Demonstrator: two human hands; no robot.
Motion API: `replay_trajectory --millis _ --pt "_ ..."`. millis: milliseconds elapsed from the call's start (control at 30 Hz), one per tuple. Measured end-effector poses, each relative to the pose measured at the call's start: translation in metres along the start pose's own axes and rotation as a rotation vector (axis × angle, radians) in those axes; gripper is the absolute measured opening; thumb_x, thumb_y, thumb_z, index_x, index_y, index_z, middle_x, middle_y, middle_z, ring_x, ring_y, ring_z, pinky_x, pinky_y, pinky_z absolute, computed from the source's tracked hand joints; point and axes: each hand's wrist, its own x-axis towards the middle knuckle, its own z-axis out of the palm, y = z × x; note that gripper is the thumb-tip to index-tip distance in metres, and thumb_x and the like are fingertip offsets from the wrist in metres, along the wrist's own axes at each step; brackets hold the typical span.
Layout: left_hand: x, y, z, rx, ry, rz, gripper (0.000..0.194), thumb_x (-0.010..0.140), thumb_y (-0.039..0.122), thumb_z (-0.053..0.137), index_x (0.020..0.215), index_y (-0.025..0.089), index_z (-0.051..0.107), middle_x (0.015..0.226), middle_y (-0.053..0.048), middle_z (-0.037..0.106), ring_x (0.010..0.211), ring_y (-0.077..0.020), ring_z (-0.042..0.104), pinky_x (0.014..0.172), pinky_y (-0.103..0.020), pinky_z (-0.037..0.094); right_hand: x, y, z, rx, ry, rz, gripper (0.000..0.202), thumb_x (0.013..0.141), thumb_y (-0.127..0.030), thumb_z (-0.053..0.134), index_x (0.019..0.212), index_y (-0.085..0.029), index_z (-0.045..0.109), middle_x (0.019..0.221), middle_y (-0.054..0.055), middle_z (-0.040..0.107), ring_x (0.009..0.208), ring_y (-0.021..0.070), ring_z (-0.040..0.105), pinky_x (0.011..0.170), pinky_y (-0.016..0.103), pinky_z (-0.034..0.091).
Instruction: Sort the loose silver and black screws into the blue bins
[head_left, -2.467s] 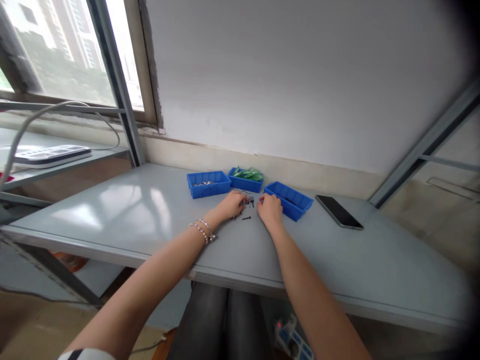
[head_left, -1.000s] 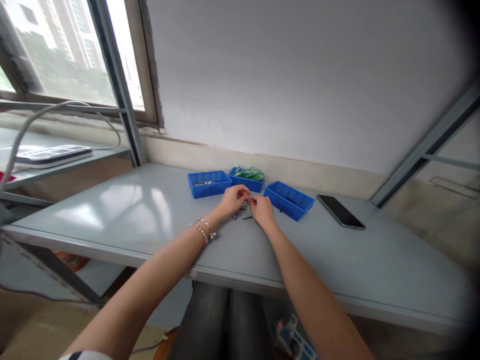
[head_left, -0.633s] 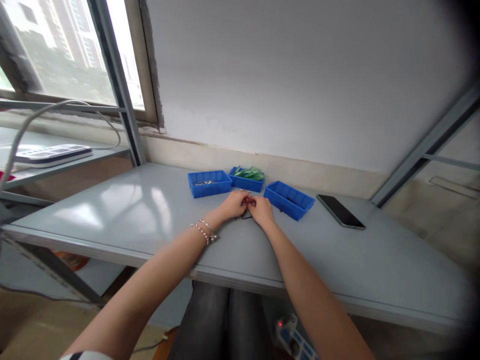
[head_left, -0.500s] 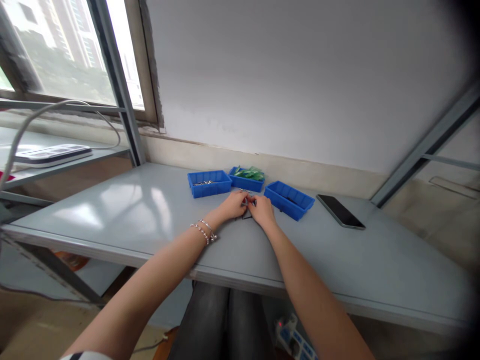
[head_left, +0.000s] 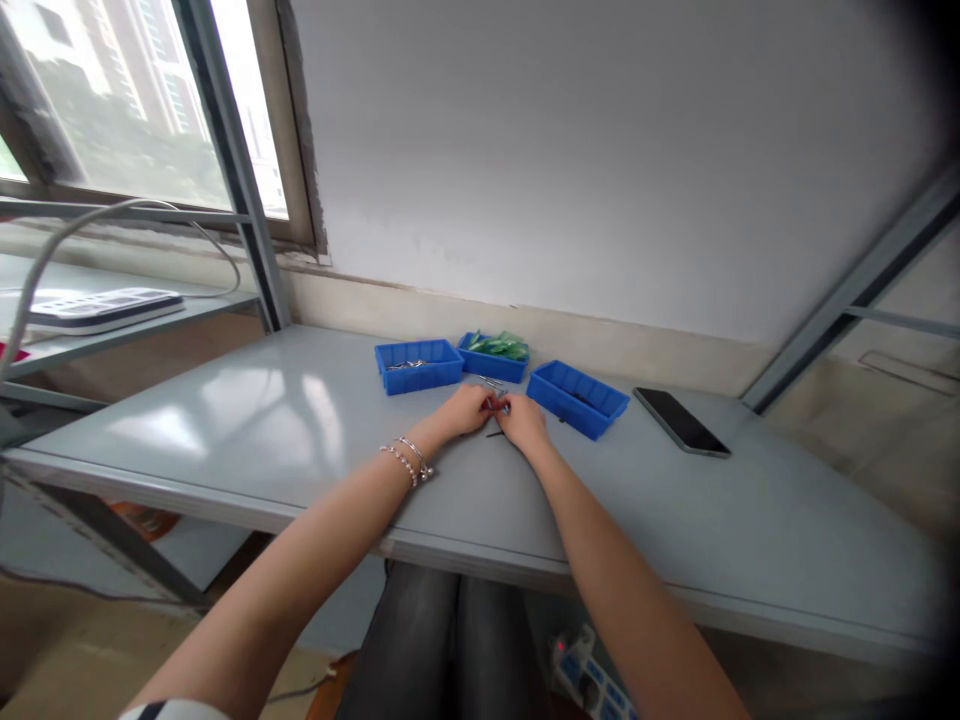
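Observation:
My left hand [head_left: 470, 408] and my right hand [head_left: 523, 420] meet above the middle of the table, fingertips together. Both are closed around something small that I cannot make out. Thin metal pieces [head_left: 489, 381] lie just beyond my fingers, and a short dark piece [head_left: 496, 434] rests on the near side. Behind my hands stand three blue bins: the left bin [head_left: 421, 378] holds small metal parts, the middle bin [head_left: 493, 367] holds green plastic packets [head_left: 501, 346], and the right bin [head_left: 574, 410] has a few dark parts in it.
A black phone [head_left: 681, 422] lies on the grey table [head_left: 247, 430] to the right of the bins. A white wall rises behind. On a side shelf at the left is a white and dark flat device [head_left: 105, 308]. Metal posts stand at both sides.
My fingers have shifted slightly around the small thing between them. More of the thin metal pieces beyond my hands shows now, and less dark material shows below my fingers.

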Motion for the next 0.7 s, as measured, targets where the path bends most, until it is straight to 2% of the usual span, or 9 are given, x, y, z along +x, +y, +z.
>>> replay_trajectory --millis 233,433,700 --pt "0.0006 -0.0002 0.0011 0.011 0.019 -0.017 0.021 0.074 0.009 0.047 0.088 0.011 0.063 0.081 -0.010 0.063 0.078 -0.0184 0.057 0.074 -0.029 0.044 -0.0011 -0.0006 0.0013 0.008 0.025 -0.022 0.020 0.079 -0.026 0.049 0.092 -0.020 0.063 0.089 0.007 0.060 0.089 0.0200 0.053 0.070 0.029 0.038" --pt "0.0029 0.0000 0.0008 0.015 0.190 -0.017 0.023 0.080 0.013 0.042 0.092 0.012 0.062 0.086 -0.010 0.059 0.084 -0.0179 0.053 0.079 -0.031 0.043 0.0009 -0.0009 0.0023 0.064 0.138 -0.053 0.025 0.086 -0.028 0.039 0.092 -0.018 0.062 0.086 0.008 0.060 0.083 0.0181 0.053 0.070 0.027 0.036" --pt "0.0027 0.0045 -0.0031 -0.060 0.366 -0.013 0.022 0.080 0.013 0.042 0.089 0.013 0.062 0.085 -0.007 0.057 0.077 -0.0142 0.051 0.075 -0.028 0.043 0.0037 -0.0042 0.0050 0.089 0.092 -0.115 0.026 0.087 -0.022 0.036 0.091 -0.017 0.062 0.087 0.008 0.059 0.083 0.0168 0.052 0.072 0.025 0.036"
